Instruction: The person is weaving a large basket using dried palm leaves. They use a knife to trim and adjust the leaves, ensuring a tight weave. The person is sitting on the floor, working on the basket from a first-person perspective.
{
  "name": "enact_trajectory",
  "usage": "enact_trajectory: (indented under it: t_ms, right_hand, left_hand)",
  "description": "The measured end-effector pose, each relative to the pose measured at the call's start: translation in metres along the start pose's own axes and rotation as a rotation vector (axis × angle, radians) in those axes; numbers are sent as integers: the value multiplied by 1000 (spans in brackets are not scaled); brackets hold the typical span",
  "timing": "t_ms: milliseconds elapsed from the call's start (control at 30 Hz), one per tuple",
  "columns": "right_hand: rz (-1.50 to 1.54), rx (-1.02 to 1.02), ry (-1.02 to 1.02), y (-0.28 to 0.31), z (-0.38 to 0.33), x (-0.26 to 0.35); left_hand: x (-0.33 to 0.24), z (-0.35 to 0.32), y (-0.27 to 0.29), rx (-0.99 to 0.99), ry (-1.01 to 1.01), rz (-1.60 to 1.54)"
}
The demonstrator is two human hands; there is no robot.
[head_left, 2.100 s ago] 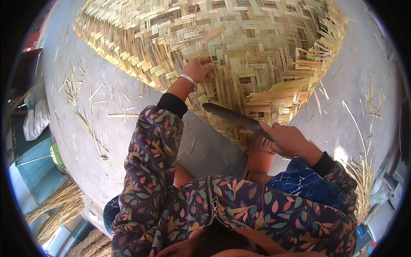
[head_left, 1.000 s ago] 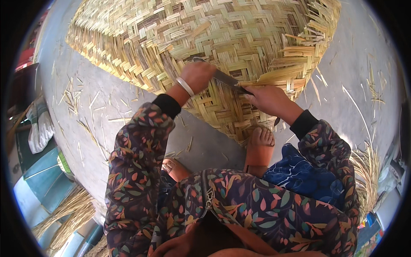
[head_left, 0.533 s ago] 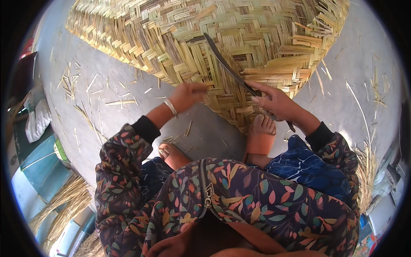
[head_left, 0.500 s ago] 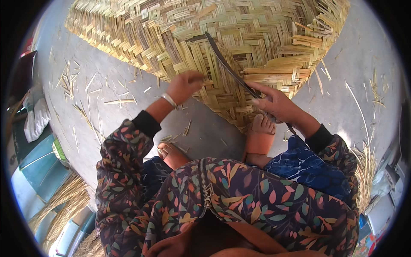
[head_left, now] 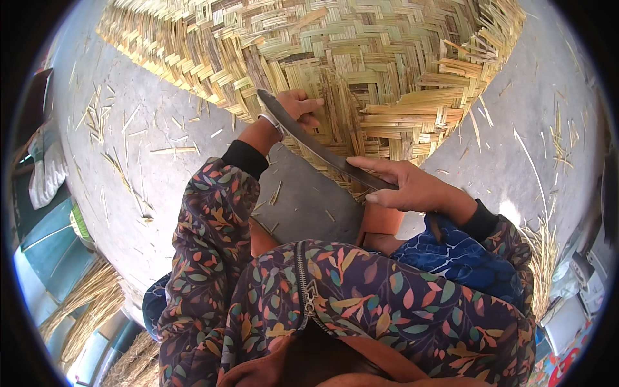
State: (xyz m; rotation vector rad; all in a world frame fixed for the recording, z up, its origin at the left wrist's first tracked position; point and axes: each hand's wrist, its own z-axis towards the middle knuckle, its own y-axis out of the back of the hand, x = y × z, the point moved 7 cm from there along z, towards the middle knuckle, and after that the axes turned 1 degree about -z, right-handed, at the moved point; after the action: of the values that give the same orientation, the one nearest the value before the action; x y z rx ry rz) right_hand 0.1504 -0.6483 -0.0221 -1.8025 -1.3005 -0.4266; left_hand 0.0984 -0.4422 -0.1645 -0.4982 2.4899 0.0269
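Observation:
A large woven straw mat lies over the floor, its pointed corner toward me. My right hand grips a long, curved dark blade, index finger stretched along its flat. The blade slants up and left, passing in front of my left wrist, which wears a pale bracelet. Part of the blade near my right palm is covered by the hand. My left hand is at the mat's left part, fingers apart and slightly bent on or just above the weave. No straw shows clearly between them.
Straw bits are scattered over the grey floor. Straw bundles lie at lower left and right. Blue-green panels and a white bag stand at the left. My sandalled foot is below the mat's corner.
My left hand has moved up and right onto the mat. My right hand has come lower, and the blade has swung left and down, with its flat showing more.

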Motion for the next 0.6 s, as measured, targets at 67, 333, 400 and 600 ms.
enact_trajectory:
  t_ms: [67, 333, 400, 600]
  right_hand:
    - [-7, -30, 12, 3, 3, -4]
    - [-421, -269, -195, 39, 9, -27]
    - [-563, -293, -187, 51, 11, -30]
    - [-759, -300, -60, 61, 20, -2]
  left_hand:
    - [21, 12, 6, -66, -63, -83]
    - [28, 10, 5, -296, -252, -193]
    - [31, 4, 6, -291, -237, -154]
    - [30, -5, 7, -227, -232, -254]
